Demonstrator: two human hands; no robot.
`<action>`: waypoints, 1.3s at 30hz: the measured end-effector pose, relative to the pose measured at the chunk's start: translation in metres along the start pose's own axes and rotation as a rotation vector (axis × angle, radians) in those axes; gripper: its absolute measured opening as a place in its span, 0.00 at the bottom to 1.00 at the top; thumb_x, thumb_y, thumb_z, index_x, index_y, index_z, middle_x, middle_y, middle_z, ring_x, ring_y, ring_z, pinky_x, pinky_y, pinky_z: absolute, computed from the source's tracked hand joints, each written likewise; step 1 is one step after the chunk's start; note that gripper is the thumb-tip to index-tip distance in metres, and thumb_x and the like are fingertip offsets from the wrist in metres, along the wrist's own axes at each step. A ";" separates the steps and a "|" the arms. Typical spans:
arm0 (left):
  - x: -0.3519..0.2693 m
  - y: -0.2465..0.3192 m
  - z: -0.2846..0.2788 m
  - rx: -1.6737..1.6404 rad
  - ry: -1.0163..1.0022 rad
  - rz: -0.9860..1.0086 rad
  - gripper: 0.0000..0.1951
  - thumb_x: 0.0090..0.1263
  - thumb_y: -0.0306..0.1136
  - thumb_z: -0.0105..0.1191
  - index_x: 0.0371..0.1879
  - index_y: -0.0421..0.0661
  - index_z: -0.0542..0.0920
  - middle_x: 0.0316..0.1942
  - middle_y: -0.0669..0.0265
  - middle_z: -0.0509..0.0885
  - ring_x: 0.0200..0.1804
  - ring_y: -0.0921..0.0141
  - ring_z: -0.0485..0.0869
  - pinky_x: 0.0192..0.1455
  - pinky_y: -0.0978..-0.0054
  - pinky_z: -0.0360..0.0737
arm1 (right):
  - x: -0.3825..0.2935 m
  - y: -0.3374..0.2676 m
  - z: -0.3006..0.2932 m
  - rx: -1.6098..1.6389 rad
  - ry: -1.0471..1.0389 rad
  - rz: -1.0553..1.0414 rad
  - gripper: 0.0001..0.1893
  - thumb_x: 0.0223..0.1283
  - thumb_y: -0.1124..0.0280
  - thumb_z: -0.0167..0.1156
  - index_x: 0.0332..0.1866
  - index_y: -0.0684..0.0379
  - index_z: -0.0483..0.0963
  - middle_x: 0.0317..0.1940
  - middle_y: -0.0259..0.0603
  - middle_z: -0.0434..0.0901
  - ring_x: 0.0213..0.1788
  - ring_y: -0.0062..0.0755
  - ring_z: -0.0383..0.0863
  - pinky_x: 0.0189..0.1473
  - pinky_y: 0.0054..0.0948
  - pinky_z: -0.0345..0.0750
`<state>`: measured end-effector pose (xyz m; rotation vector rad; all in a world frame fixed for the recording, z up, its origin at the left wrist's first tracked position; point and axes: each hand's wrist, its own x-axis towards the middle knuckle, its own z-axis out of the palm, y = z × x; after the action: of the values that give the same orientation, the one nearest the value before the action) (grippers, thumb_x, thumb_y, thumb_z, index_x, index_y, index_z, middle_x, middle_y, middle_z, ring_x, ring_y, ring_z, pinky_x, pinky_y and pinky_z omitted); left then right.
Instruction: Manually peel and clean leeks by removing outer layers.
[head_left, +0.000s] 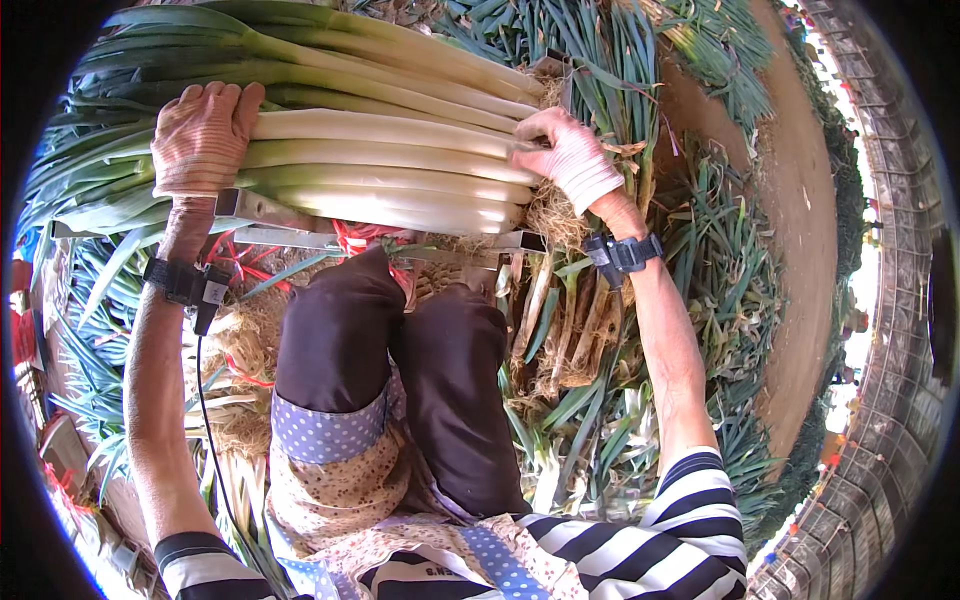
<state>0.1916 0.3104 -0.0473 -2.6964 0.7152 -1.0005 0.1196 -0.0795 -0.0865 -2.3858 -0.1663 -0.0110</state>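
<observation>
A row of thick leeks (390, 154) lies side by side across a metal frame (274, 214) above my knees. Their white shanks point right, ending in fibrous roots (555, 206), and their green leaves (97, 135) fan out to the left. My left hand (202, 139), in a pale striped glove, curls over a leek where white turns to green. At the root end, my right hand (562, 154), gloved the same way, has its thumb and fingers bent against the shanks. Whether anything is pinched between those fingertips is unclear.
Red plastic ties (360, 236) hang at the frame's near side. Bundled leeks (240, 345) lie on the ground at left. Loose stalks and trimmings (585, 330) spread to the right, beside a bare earth path (799, 225). A strapped device with a cable (187, 285) sits on each wrist.
</observation>
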 end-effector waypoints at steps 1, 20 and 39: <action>0.001 0.000 0.000 0.011 -0.014 0.003 0.13 0.65 0.44 0.54 0.22 0.51 0.77 0.25 0.71 0.79 0.32 0.66 0.79 0.38 0.66 0.75 | 0.004 0.002 0.000 -0.290 -0.066 -0.140 0.12 0.45 0.71 0.70 0.37 0.55 0.78 0.35 0.37 0.79 0.40 0.35 0.78 0.47 0.30 0.76; 0.001 0.003 -0.003 -0.052 0.037 -0.036 0.14 0.65 0.44 0.53 0.20 0.51 0.77 0.23 0.70 0.79 0.32 0.67 0.79 0.36 0.65 0.74 | -0.022 -0.005 -0.012 -1.014 -0.210 -0.256 0.03 0.52 0.66 0.61 0.29 0.51 0.76 0.28 0.38 0.78 0.33 0.36 0.78 0.35 0.35 0.78; 0.027 -0.084 0.030 -1.290 -0.290 -0.567 0.14 0.69 0.41 0.52 0.45 0.46 0.82 0.32 0.72 0.82 0.41 0.75 0.78 0.48 0.77 0.72 | -0.422 -0.013 0.057 -0.144 -0.088 1.240 0.24 0.57 0.43 0.55 0.38 0.55 0.80 0.33 0.45 0.82 0.40 0.46 0.81 0.42 0.39 0.74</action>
<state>0.2605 0.3703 -0.0272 -4.1924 0.6586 -0.0673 -0.3030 -0.0801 -0.1427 -2.2370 1.2944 0.6674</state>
